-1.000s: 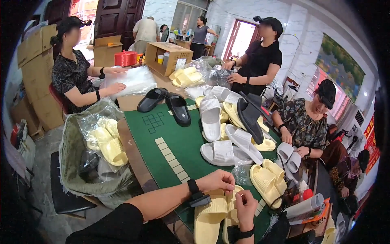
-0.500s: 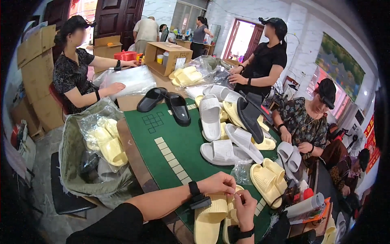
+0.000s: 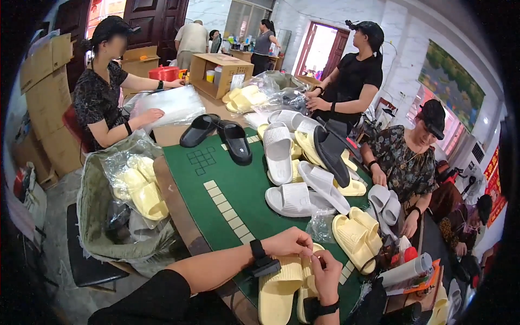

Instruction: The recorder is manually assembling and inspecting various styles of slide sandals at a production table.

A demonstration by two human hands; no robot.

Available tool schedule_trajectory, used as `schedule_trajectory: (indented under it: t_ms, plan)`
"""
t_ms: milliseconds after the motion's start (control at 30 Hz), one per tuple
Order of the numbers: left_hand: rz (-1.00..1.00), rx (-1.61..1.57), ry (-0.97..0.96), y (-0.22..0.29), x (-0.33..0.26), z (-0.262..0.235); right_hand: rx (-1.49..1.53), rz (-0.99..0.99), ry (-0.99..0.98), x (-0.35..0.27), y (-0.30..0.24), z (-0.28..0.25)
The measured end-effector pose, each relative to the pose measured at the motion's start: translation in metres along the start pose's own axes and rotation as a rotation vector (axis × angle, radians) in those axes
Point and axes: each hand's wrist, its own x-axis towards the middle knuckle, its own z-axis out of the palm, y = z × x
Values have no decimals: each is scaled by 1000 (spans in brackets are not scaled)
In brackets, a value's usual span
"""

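A pair of pale yellow slippers point(image 3: 276, 303) lies at the near edge of the green-topped table, below my hands. My left hand point(image 3: 288, 242) reaches over them from the left, fingertips pinched together. Close against it is my right hand point(image 3: 326, 273), also in a pinch above the right slipper. Whatever the fingertips hold between them is too small to make out. Just beyond my hands lie a crumpled clear plastic bag point(image 3: 321, 227) and another pair of yellow slippers point(image 3: 355, 237).
Grey, yellow and black slippers pile up on the table's right point(image 3: 303, 197). Black slippers point(image 3: 234, 142) lie farther back. A sack of bagged slippers point(image 3: 97, 227) stands at left. A rolled white sheet point(image 3: 406, 270) lies at right. Several co-workers surround the table.
My hands stay pinched together in nearly the same place. The co-worker at the right has lowered one hand beside the grey slippers. The co-worker at the left has turned their head.
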Motion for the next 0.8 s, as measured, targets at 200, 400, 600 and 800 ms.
schedule_trajectory:
  t_ms: [200, 400, 600, 800]
  plan:
    - [39, 86, 25, -4, 2, -1, 12, -4, -5, 0, -1, 0]
    - [-1, 60, 43, -8, 3, -1, -12, -108, 47, 0, 9, 1]
    - [23, 38, 58, -8, -1, -3, -85, -119, 129, -1, 4, 2]
    - [39, 46, 103, -3, 4, -2, -161, -197, 168, 1, 3, -5]
